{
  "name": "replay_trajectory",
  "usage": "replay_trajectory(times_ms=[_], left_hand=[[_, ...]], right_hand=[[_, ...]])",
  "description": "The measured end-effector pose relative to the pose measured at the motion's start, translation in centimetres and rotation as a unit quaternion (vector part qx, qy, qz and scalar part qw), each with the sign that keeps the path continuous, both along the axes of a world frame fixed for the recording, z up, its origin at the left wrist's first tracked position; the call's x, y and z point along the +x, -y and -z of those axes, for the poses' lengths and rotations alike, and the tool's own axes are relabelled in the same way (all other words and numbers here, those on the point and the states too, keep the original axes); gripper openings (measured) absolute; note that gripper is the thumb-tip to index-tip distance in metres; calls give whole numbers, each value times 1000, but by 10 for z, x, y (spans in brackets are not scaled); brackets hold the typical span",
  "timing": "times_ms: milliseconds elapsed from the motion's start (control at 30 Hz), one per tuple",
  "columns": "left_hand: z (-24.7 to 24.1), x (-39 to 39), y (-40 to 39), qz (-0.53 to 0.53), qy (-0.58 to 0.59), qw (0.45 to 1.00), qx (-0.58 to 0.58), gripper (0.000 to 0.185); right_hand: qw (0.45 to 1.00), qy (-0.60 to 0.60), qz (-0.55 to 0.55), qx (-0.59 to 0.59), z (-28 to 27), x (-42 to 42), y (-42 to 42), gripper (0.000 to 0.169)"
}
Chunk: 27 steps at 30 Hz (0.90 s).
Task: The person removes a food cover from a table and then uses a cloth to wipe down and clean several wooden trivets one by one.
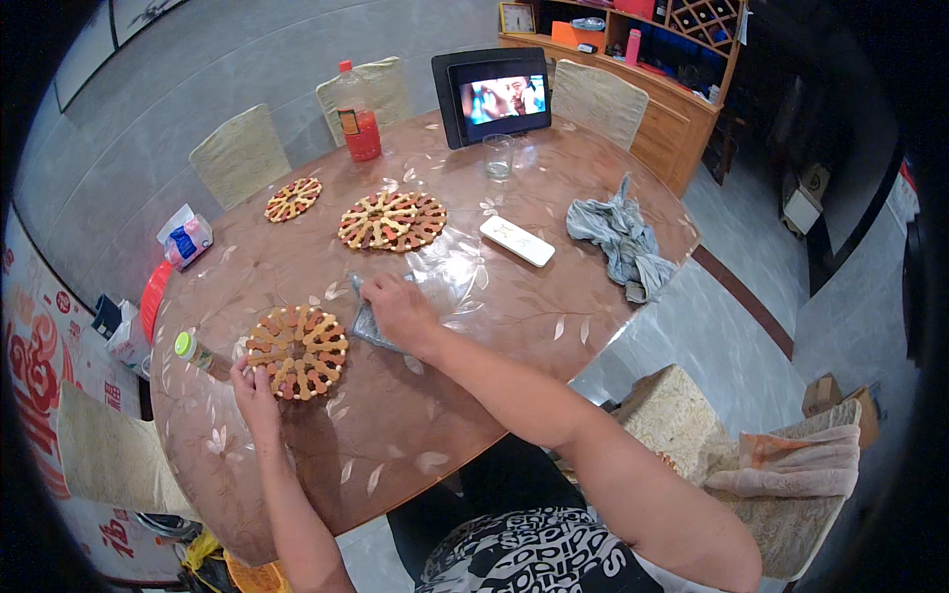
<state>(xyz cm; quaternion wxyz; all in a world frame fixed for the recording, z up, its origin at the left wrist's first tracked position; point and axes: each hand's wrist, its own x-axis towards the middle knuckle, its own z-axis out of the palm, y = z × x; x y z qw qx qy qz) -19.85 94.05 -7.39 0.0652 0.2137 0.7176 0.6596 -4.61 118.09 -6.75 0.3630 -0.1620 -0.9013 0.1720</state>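
Observation:
My left hand (254, 394) pinches the lower left edge of a round beaded wooden trivet (310, 341) on the table. My right hand (398, 305) rests with bent fingers on a folded grey cloth (368, 328), just right of that trivet; whether it grips the cloth is hidden under the fingers. Farther back, two more round trivets (377, 220) overlap, and another trivet (293, 199) lies to their left. A small jar with a green lid (194, 351) stands left of my left hand. A white oblong tray or case (517, 242) lies beyond my right hand.
On the round brown table (430, 437) stand a bottle of red liquid (360, 126), a drinking glass (499, 157) and a lit tablet (500, 100). A crumpled grey-blue cloth (619, 241) lies at right, a tissue pack (185, 239) at the left edge. Covered chairs (239, 157) surround the table.

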Motion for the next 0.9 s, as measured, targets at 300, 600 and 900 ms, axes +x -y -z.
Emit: replay_trajectory(times_ms=[300, 600, 900], left_hand=[[4, -4, 3, 21, -31, 999, -15, 48], [12, -17, 12, -10, -66, 997, -46, 53], [0, -14, 12, -52, -99, 993, -48, 48]], right_hand=[[1000, -18, -21, -10, 8, -1, -2, 16], [999, -22, -31, -16, 4, -1, -2, 14], [999, -34, -24, -16, 9, -2, -5, 14]])
